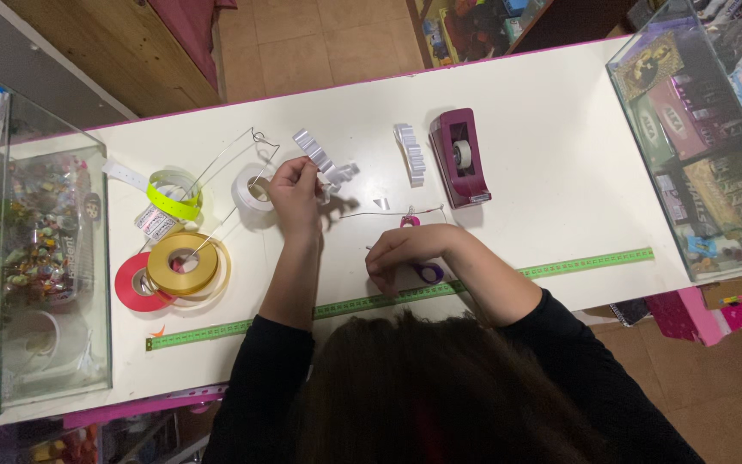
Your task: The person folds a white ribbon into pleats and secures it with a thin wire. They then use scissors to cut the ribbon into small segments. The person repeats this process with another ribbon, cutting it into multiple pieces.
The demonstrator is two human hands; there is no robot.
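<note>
My left hand (295,191) is raised just above the worktop (560,155), its grip pinched shut on a looped length of white ribbon (326,165). The folded loops fan out up and to the right of my fingertips, so I judge the looping partly done: several folds exist, but they are loose and not yet bound.

My right hand (401,253) rests on the worktop nearer my body, fingers curled together over the purple-handled scissors (427,272). Whether the grip is actually clamped on the handles I cannot tell; the blades are hidden under the hand.

A thin strand (388,212) lies between the two hands, untied. A second folded white ribbon piece (410,155) lies apart, just beside the maroon tape dispenser (460,158); it looks like a finished pleat set aside.

Supply stock stands to the left: a white ribbon roll (255,189), a yellow-green roll (175,194), a gold roll (185,263) overlapping a red roll (135,283). A green measuring tape (560,267) runs along the near edge.

Remaining, in my judgement: binding the loops and trimming.
</note>
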